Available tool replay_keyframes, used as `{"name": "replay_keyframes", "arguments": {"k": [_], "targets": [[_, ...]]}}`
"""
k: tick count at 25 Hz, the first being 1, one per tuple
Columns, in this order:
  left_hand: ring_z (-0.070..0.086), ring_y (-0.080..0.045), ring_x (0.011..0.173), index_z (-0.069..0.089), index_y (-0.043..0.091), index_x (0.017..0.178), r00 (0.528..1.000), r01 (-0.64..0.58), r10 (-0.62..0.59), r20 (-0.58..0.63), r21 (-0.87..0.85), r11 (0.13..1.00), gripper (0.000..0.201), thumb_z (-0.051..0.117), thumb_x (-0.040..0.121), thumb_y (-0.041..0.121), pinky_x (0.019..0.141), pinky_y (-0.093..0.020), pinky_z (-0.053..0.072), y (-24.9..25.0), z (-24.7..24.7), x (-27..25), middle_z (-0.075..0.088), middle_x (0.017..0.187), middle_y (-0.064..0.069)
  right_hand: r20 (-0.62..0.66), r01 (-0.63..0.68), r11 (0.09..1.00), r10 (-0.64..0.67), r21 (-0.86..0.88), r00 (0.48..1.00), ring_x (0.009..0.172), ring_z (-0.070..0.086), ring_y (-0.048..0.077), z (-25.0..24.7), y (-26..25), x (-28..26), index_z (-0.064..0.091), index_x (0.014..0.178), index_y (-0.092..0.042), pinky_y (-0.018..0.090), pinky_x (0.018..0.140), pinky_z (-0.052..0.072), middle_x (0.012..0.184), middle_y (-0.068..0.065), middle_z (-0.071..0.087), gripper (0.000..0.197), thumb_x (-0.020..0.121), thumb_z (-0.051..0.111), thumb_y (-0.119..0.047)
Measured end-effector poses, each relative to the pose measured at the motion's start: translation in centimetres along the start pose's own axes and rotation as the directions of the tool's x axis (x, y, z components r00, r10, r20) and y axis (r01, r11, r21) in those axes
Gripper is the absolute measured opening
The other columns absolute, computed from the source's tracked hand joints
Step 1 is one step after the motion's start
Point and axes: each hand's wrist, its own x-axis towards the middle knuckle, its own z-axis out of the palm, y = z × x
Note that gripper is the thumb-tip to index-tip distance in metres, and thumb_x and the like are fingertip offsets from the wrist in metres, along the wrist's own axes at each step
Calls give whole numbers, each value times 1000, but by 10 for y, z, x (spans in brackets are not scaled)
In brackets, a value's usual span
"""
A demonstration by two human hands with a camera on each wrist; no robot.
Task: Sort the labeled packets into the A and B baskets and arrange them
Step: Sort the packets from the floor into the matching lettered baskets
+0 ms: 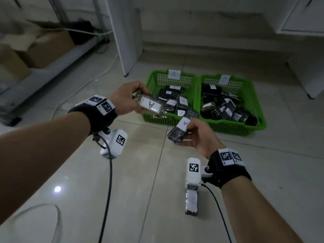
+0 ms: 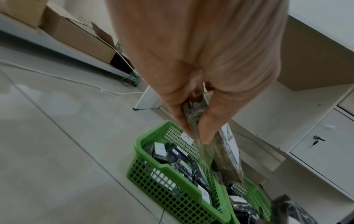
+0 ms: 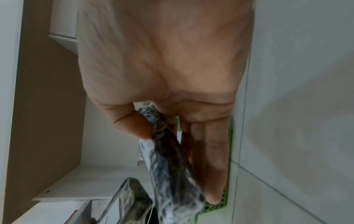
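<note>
Two green baskets stand side by side on the tiled floor: basket A [image 1: 154, 79] on the left and basket B [image 1: 252, 95] on the right, both holding several dark packets with white labels. My left hand [image 1: 128, 99] pinches a clear packet labelled A [image 1: 151, 105] above basket A's near left corner. The same packet [image 2: 224, 156] hangs from my thumb and fingers in the left wrist view. My right hand [image 1: 198, 135] holds a dark packet labelled A [image 1: 182, 128] just in front of basket A. In the right wrist view that packet [image 3: 172, 166] lies between thumb and fingers.
A packet [image 1: 191, 201] lies on the floor near my right wrist. Cardboard boxes [image 1: 40, 48] sit on a low shelf at the left. A white panel [image 1: 126, 35] stands behind basket A, white cabinets [image 1: 305, 50] at the right. Cables [image 1: 107, 190] trail from both wrist cameras.
</note>
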Motion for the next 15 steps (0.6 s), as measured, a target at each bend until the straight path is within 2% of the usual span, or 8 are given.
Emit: {"name": "replay_keyframes", "arguments": {"k": [3, 5, 8, 10, 12, 15], "targets": [[68, -32, 102, 61, 43, 83, 1000, -15, 14, 9, 55, 998, 57, 80, 32, 25, 84, -58, 56, -4, -32, 29, 71, 110, -6, -15, 68, 998, -68, 3, 998, 78, 68, 35, 26, -12, 22, 57, 106, -1, 51, 69, 61, 90, 17, 66, 19, 94, 42, -4], [68, -31, 102, 60, 38, 85, 999, -4, 1, 39, 80, 997, 58, 81, 33, 22, 84, -58, 56, -11, -50, 48, 70, 111, -6, -36, 109, 994, -110, -22, 993, 78, 69, 34, 37, -17, 37, 59, 111, 0, 45, 63, 60, 95, 19, 69, 22, 95, 45, -3], [67, -32, 103, 60, 32, 86, 997, 7, -14, 78, 88, 996, 58, 83, 35, 18, 86, -57, 55, -33, -66, 76, 70, 112, -8, -159, 128, 989, -139, -77, 977, 77, 68, 31, 45, -17, 60, 62, 120, -5, 37, 58, 58, 103, 21, 73, 26, 97, 51, -1], [67, -32, 104, 62, 32, 88, 997, 40, -41, 61, 22, 999, 60, 85, 35, 20, 89, -56, 55, -51, -68, 88, 71, 111, -7, -294, 121, 979, -166, -166, 941, 81, 67, 32, 43, -15, 75, 59, 124, -10, 39, 63, 58, 109, 20, 72, 29, 96, 60, -4], [69, -29, 101, 61, 28, 93, 998, 52, -50, 32, -80, 995, 58, 88, 44, 11, 90, -50, 56, -70, -62, 96, 71, 111, -5, -433, 72, 938, -224, -340, 873, 89, 70, 28, 39, -17, 93, 55, 122, -18, 40, 72, 59, 108, 11, 72, 31, 94, 68, -13], [71, -22, 94, 58, 17, 104, 998, 16, -31, -58, -228, 973, 55, 89, 62, 0, 80, -38, 59, -98, -27, 103, 70, 109, -2, -493, 39, 850, -342, -525, 800, 89, 72, 22, 38, -23, 128, 57, 112, -24, 43, 80, 61, 102, 5, 73, 24, 92, 71, -25]]}}
